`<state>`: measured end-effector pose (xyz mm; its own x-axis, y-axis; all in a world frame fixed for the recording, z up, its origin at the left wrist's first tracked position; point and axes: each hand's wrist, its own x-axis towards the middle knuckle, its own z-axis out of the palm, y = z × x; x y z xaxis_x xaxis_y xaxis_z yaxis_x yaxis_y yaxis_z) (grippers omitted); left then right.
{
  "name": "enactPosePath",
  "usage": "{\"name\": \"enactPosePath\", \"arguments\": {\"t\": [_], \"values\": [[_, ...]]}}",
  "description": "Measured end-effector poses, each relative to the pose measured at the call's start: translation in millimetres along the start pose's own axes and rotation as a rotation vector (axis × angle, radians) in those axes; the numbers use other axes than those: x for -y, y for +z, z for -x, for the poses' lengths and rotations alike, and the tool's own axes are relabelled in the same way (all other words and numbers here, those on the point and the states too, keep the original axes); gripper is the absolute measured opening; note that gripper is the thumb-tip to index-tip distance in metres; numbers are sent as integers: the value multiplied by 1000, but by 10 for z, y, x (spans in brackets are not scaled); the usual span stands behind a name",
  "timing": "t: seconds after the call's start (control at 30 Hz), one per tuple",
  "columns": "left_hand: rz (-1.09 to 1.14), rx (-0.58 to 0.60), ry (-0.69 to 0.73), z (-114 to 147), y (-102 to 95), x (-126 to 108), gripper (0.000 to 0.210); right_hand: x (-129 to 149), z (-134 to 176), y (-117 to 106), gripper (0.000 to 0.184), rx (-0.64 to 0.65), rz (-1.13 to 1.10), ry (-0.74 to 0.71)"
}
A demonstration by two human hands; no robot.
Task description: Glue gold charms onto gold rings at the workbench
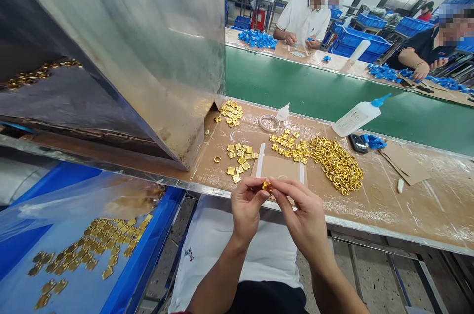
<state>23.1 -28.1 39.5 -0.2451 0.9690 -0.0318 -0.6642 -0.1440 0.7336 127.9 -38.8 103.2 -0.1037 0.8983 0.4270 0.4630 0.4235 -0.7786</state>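
My left hand (247, 208) and my right hand (301, 213) meet above the bench's near edge, their fingertips pinched around a small gold-coloured metal piece (266, 185). Fingers cover most of it, so its exact form is hidden. Just beyond my hands lies a cardboard piece (279, 168) with white strips along its sides. A heap of gold rings (337, 163) spreads to the right of it. Small square gold pieces (240, 160) are scattered on the left, and more square gold pieces (287, 143) lie behind the cardboard. One single gold ring (217, 159) rests apart.
A large metal hood (159, 57) stands at the left. Behind the work area are a tape roll (269, 123), a small bottle (283, 112) and a large blue-tipped bottle (357, 117). A blue tray (122, 274) holds gold pieces lower left. Two people work across the green belt (281, 74).
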Motion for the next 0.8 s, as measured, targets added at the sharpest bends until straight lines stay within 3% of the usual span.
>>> {"name": "enactPosePath", "arguments": {"t": [0.33,0.53,0.8], "values": [[20,0,-84,25,26,-2,48,-37,-39,-98,28,71,-60,42],[45,-1,-92,32,37,13,47,-64,-22,-71,26,50,-94,68],[110,48,-130,38,57,-43,38,-81,-34,-60,11,14,-212,186]]}}
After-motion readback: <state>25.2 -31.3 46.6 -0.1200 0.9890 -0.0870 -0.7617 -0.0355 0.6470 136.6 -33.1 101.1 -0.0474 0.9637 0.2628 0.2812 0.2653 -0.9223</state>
